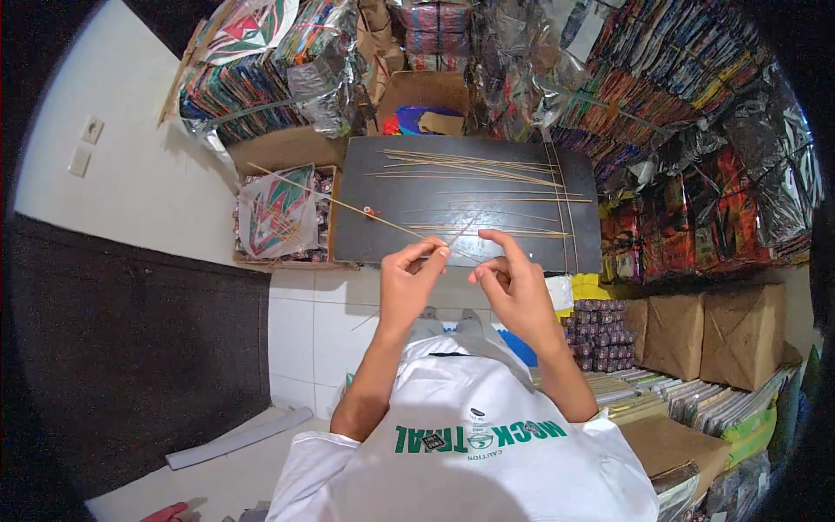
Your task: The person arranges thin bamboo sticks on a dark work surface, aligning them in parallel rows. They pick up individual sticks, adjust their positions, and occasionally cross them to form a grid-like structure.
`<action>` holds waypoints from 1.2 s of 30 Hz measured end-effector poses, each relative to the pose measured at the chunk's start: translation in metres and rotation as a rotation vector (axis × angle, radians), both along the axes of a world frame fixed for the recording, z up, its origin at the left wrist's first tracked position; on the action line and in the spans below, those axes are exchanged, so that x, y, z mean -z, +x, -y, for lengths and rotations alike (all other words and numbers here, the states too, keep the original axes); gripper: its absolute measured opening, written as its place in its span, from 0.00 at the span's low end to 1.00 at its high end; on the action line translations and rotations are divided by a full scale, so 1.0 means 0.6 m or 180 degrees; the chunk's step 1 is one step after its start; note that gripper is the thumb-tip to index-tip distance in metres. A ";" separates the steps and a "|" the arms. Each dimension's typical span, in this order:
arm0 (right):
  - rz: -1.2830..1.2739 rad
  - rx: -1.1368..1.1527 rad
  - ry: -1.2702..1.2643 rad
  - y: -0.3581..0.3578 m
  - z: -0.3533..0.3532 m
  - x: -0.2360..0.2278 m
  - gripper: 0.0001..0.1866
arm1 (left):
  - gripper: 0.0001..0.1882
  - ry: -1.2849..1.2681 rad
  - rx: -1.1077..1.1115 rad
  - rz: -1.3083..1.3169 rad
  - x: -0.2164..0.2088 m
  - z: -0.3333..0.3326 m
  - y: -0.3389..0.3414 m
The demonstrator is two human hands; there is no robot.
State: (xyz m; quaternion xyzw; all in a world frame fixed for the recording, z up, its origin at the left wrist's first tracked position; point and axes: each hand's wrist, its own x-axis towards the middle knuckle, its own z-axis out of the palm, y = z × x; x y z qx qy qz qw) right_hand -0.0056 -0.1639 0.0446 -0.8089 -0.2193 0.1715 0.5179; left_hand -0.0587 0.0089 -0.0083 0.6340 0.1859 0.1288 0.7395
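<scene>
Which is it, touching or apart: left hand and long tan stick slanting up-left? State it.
Touching: the head view shows the left hand pinching the long tan stick between thumb and fingers.

before us stands a table [391,193], sticks [461,163] lying across it. we have our left hand [410,268] and right hand [519,287] at its near edge. left of it sits a box [304,264] with a sheet [280,217] on top; behind it, a carton [417,84]. to our right, small packs [600,335] stand left of wrapped parcels [744,335].
</scene>
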 end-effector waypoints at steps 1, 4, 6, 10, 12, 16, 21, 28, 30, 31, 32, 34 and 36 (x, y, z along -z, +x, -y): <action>0.0051 0.0043 0.0015 -0.002 -0.005 0.007 0.25 | 0.08 0.0026 0.0045 -0.0025 -0.001 0.001 -0.001; 0.0206 0.0175 -0.0010 -0.010 -0.019 0.019 0.25 | 0.08 0.0014 0.0122 -0.0060 0.005 0.007 -0.004; 0.0353 0.0244 -0.0075 -0.016 -0.028 0.023 0.24 | 0.08 0.0008 0.0121 -0.0048 0.011 0.012 -0.006; 0.0627 0.0419 -0.0151 -0.023 -0.040 0.031 0.24 | 0.08 -0.0090 0.0117 0.0084 0.010 0.022 -0.006; 0.0649 0.0507 -0.0096 -0.026 -0.044 0.036 0.24 | 0.08 -0.0073 0.0102 0.0114 0.008 0.024 -0.007; 0.0586 0.0625 0.0035 -0.029 -0.049 0.039 0.25 | 0.09 0.0236 -0.0022 0.0025 0.020 0.027 -0.006; 0.0388 0.0641 0.0015 -0.030 -0.048 0.040 0.25 | 0.07 0.0462 -0.0082 0.0020 0.027 0.031 -0.002; 0.0700 0.0483 -0.0088 -0.020 -0.033 0.044 0.11 | 0.06 0.0442 -0.0070 0.0067 0.035 0.004 0.007; 0.0770 0.0451 -0.0170 -0.016 -0.027 0.043 0.08 | 0.06 0.0396 -0.0057 0.0052 0.039 -0.006 0.010; 0.0693 0.0453 -0.0250 -0.013 -0.025 0.038 0.07 | 0.06 0.0409 -0.0018 0.0034 0.040 -0.014 0.011; 0.0615 0.0455 -0.0329 -0.011 -0.023 0.035 0.07 | 0.06 0.0422 0.0019 0.0014 0.041 -0.020 0.011; 0.0935 0.0662 -0.0010 -0.005 -0.023 0.046 0.05 | 0.06 0.0484 0.0158 -0.0098 0.039 -0.031 0.010; 0.1075 0.0790 0.0136 0.001 -0.017 0.047 0.05 | 0.06 0.0472 0.0174 -0.0084 0.042 -0.040 0.010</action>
